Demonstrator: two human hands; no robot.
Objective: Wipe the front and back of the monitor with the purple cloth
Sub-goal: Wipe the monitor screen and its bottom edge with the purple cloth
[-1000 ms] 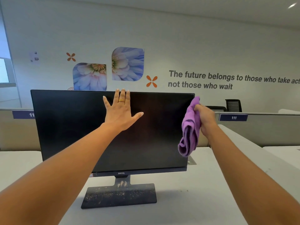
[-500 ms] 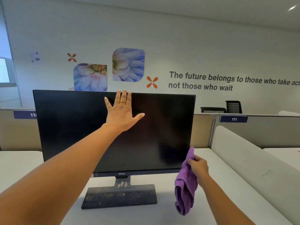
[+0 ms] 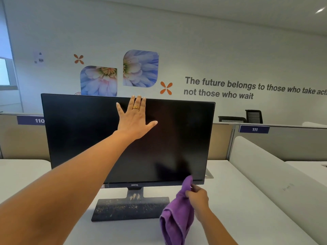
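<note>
Left hand [image 3: 134, 119]: flat on monitor [image 3: 85, 135], fingers spread at top edge.
Right hand [image 3: 198, 196]: pinches cloth [image 3: 177, 216], which hangs below it.

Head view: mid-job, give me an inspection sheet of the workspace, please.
Surface: white desk, monitor standing on it.
Job's things: monitor upright, screen dark; purple cloth bunched, hanging from the right hand near the screen's lower right corner.
Clutter: pale specks on the monitor base.
Hands: left hand flat on the screen, fingertips at its top edge; right hand grips the cloth.
Cables: nothing seen.
Surroundings: partitions labelled 110 and 111, black chairs, flower pictures on the wall.
</note>
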